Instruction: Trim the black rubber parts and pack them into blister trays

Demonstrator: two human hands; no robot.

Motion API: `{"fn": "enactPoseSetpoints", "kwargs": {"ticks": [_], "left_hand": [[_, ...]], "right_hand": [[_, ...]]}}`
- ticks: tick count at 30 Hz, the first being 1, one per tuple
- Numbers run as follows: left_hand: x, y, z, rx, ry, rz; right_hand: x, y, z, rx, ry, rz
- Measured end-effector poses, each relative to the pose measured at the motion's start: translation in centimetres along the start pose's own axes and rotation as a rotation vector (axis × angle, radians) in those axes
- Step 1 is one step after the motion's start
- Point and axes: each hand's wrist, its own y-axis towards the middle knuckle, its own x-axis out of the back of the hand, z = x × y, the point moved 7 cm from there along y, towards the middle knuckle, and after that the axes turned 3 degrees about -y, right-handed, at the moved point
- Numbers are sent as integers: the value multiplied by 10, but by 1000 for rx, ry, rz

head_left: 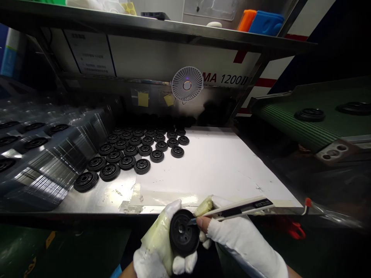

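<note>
My left hand (159, 247), in a white glove with yellowed tape over the fingers, is closed around a round black rubber disc (183, 233) held upright at the bottom centre. My right hand (240, 239), also gloved, grips a utility knife (242, 208) whose blade tip touches the disc's upper right edge. Both hands hover just in front of the table's near edge. Several matching black discs (136, 148) lie in rows on the steel table (116, 193), reaching toward the back.
A white sheet (220, 166) covers the table's right half. Stacked clear plastic trays (43, 154) holding discs stand at left. A green conveyor belt (319, 119) carrying discs runs at right. A small fan (187, 84) hangs at the back under a shelf.
</note>
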Motion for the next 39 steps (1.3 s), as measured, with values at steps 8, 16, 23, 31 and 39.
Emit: {"fn": "enactPoseSetpoints", "kwargs": {"ticks": [8,16,23,31,39], "left_hand": [[-4,1,-5,19,-10,8],[-7,-16,-23,-242,-29,18],[11,-24,-50,-683,447,-214],[-5,-17,-53,-728,313,-86],[-13,-23,-49,-713,301,-101]], "right_hand": [[-1,-4,-6,-15,109,-42],[2,-6,11,144,351,-131],[-1,-8,7,163,464,-236],[-6,-7,2,153,458,-240],[-11,-13,-1,137,513,-317]]}}
